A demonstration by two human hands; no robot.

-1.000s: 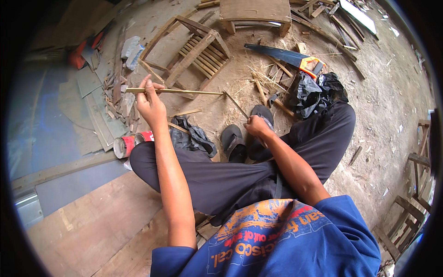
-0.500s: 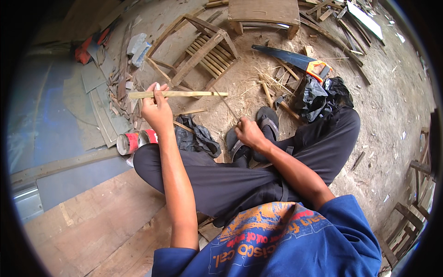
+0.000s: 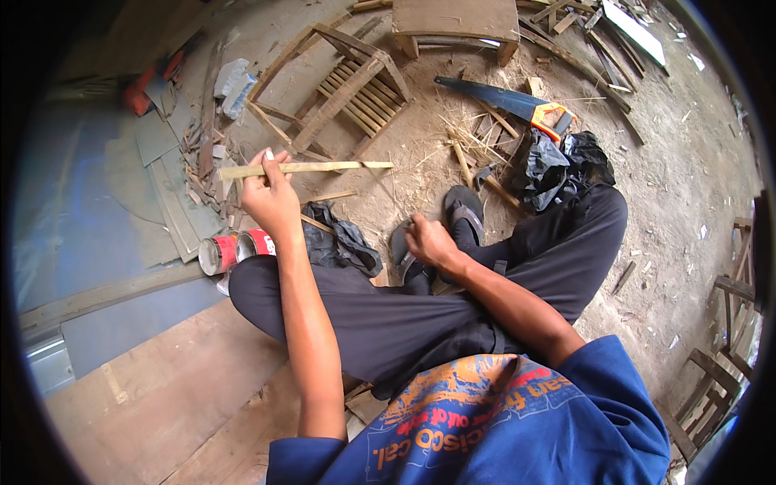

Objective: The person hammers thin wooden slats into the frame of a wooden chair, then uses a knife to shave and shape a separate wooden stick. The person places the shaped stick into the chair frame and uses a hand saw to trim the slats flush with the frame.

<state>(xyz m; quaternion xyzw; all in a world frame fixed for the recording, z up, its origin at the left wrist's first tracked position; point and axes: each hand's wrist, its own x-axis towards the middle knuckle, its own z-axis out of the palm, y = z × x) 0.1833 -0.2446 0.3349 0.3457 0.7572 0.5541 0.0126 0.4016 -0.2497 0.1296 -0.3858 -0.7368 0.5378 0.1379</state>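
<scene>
A strip (image 3: 327, 166) is gripped by the left hand (image 3: 271, 202). Below it, a blurred blade (image 3: 395, 194) is clasped by the right hand (image 3: 431, 241).

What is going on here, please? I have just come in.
The person's left hand holds a thin wooden strip crosswise. The right hand grips a thin tool, too blurred to identify; whether it touches the strip is unclear. Beyond them, a saw lies to the right of a slatted wooden frame.

a pale yellow wooden stick (image 3: 323, 166), a saw (image 3: 503, 102) in dark blue and orange, a black plastic bag (image 3: 540, 168), a blue shirt (image 3: 598, 408) printed in orange and red
</scene>
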